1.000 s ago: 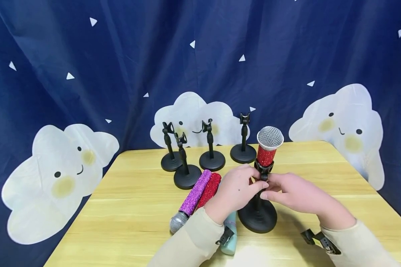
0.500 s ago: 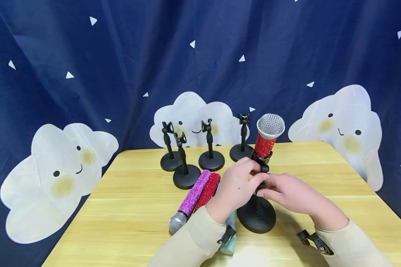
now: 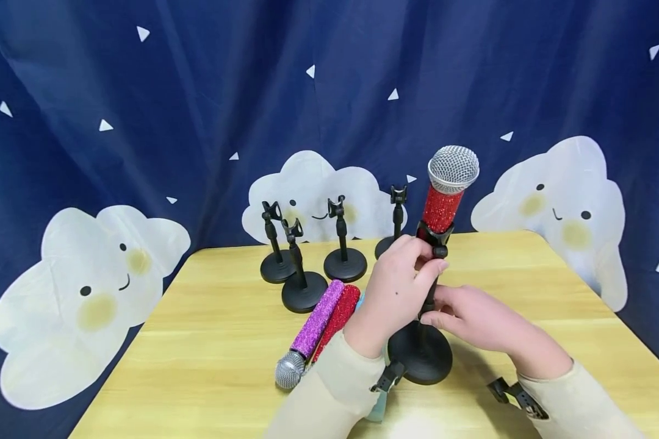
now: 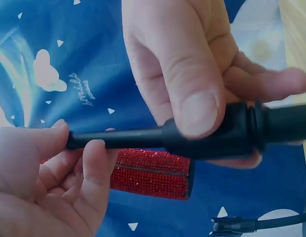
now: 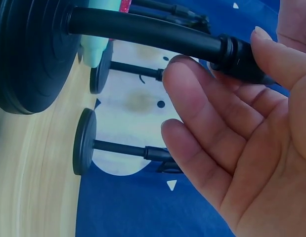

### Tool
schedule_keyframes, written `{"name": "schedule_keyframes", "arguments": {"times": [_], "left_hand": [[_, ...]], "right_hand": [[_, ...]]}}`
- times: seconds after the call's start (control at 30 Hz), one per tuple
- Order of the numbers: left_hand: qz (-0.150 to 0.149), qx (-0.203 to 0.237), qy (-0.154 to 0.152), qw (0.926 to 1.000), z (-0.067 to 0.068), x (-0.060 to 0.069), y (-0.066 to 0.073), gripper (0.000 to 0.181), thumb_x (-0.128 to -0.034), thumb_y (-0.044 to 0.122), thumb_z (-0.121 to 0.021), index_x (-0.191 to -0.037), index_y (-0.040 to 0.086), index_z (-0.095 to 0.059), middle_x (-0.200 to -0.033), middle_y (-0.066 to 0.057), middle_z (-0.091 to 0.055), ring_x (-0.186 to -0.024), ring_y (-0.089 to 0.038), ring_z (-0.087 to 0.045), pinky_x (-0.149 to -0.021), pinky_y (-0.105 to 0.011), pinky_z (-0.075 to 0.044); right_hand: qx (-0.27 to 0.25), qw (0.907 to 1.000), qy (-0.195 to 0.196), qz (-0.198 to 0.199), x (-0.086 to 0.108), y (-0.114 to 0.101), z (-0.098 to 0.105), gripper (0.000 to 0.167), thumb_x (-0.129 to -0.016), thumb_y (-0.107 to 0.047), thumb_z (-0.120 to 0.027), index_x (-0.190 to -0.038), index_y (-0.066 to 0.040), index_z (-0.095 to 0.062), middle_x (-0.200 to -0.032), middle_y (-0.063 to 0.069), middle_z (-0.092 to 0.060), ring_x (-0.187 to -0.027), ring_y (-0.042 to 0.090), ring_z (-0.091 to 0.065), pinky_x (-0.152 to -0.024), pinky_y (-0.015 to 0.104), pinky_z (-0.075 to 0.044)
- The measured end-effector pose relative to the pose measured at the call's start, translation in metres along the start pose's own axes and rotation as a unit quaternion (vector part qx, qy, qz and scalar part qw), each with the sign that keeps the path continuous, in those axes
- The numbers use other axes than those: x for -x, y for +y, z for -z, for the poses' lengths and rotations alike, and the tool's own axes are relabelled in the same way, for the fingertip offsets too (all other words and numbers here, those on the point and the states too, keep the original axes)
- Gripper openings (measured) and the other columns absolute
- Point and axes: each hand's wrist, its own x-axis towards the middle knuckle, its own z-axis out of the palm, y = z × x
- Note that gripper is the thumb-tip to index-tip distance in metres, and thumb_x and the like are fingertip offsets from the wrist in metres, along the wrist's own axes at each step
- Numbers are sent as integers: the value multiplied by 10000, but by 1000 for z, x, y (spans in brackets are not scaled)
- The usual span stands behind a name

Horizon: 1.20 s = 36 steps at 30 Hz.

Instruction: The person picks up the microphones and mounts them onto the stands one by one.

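A black stand [image 3: 420,355] stands upright at the right of the table, its clip carrying a red glittery microphone [image 3: 440,210] with a silver mesh head. My left hand [image 3: 395,286] pinches the upper pole below the clip. Lower down, my right hand [image 3: 475,320] curls its thumb and fingers round the pole's collar. The left wrist view has the thin rod [image 4: 128,138] bare between my left hand [image 4: 59,173] and my right hand [image 4: 187,59]. In the right wrist view, the collar [image 5: 237,59] lies against the thumb and fingers of my right hand [image 5: 241,143].
Behind are several black stands with bare clips, one of them [image 3: 304,292] nearer than the others. A purple microphone [image 3: 320,317] and a red one [image 3: 338,317] lie left of my left forearm. A pale teal one [image 3: 377,408] is partly hidden beneath it.
My left hand has moved up, and the clip and red microphone have risen with it. The base and my right hand have stayed nearly in place.
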Motion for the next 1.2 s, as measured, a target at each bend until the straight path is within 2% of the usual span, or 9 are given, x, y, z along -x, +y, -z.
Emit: {"name": "schedule_keyframes", "arguments": {"times": [0.17,0.37,0.67,0.97,1.2], "left_hand": [[14,38,35,10000,2,0,2,86,-969,229,-710,-954,159,-661,-933,92,-562,-830,22,-557,-717,-137,-470],[207,127,-42,9997,4,4,2,79,-963,246,-714,-941,180,-676,-943,119,-575,-844,52,-582,-715,-149,-488],[200,-48,-200,9996,8,5,0,90,-934,245,-747,-904,181,-691,-915,133,-587,-814,60,-565,-669,-151,-473],[457,-228,-488,9975,10,4,-2,79,-923,251,-743,-904,176,-725,-880,143,-586,-764,33,-553,-635,-169,-470],[366,-335,-486,9976,9,3,-3,81,-921,256,-746,-888,185,-724,-861,149,-575,-752,27,-541,-637,-173,-460]], "right_hand": [[96,9999,-51,-125,-1,-3,5,187,-942,-361,-726,-951,-222,-602,-771,-191,-596,-695,3,-580,-630,289,-494],[-350,9993,139,-80,1,-5,7,184,-921,-299,-763,-1014,-215,-628,-929,-181,-670,-843,43,-676,-764,352,-568],[-437,9990,54,33,2,-6,7,132,-909,-215,-774,-987,-204,-667,-919,-185,-693,-820,37,-675,-743,358,-577],[-506,9986,135,45,2,-6,6,110,-928,-215,-750,-957,-210,-644,-891,-176,-667,-810,35,-660,-738,339,-573],[-430,9988,244,-12,1,-5,4,192,-914,-216,-767,-860,-211,-583,-836,-161,-641,-774,20,-648,-707,312,-563]]}}
